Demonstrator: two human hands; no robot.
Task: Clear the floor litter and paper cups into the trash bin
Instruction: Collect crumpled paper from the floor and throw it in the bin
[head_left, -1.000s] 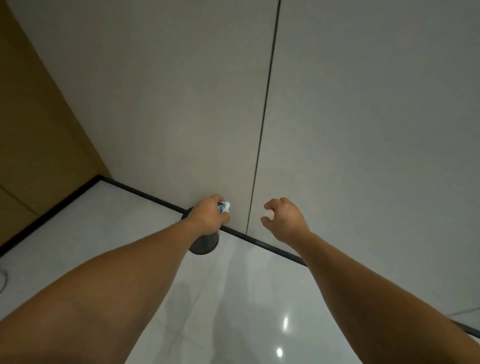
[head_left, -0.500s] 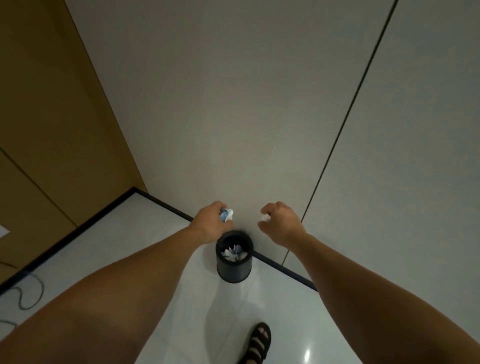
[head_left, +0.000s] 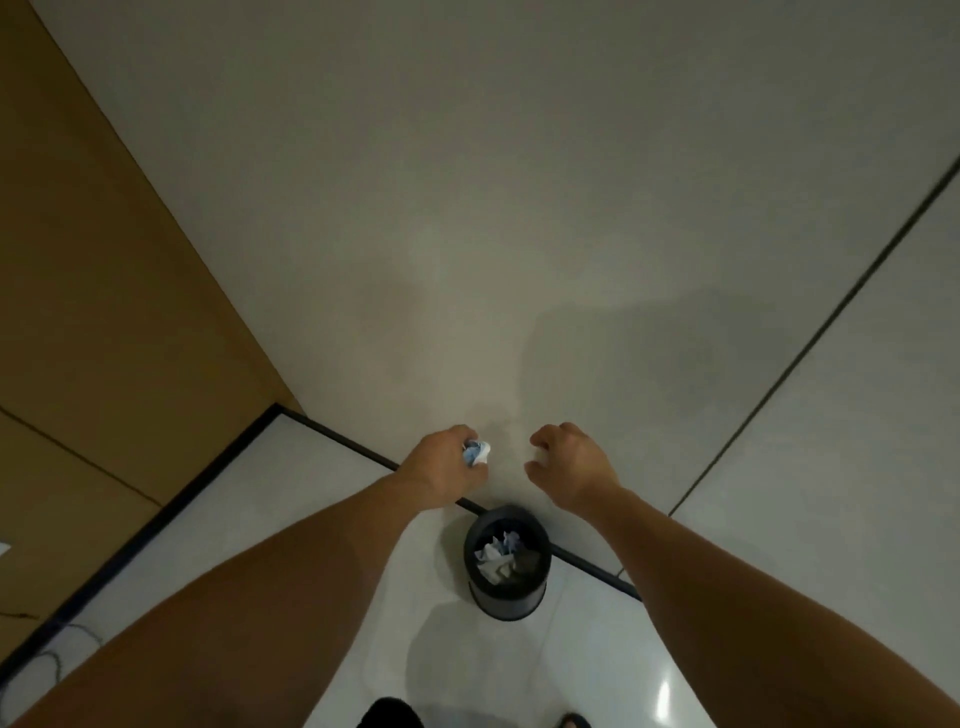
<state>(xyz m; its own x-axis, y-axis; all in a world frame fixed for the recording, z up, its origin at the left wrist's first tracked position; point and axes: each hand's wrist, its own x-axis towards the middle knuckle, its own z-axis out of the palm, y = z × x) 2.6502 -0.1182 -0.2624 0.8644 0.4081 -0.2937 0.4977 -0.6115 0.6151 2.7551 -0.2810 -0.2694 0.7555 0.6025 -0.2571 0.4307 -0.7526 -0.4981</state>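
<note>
Left hand (head_left: 439, 467) grips a paper wad (head_left: 476, 452) at 11 o'clock from the black trash bin (head_left: 506, 605), which holds crumpled paper (head_left: 493, 560); right hand (head_left: 574, 462) curled, contents unclear.

The floor (head_left: 597, 665) is glossy smooth tile, the wall (head_left: 467, 208) smooth and matt, the side panel (head_left: 104, 286) matt brown wood by its look, the trash bin (head_left: 506, 605) dark and matt, the paper scraps (head_left: 491, 564) and paper wad (head_left: 475, 453) creased.
</note>
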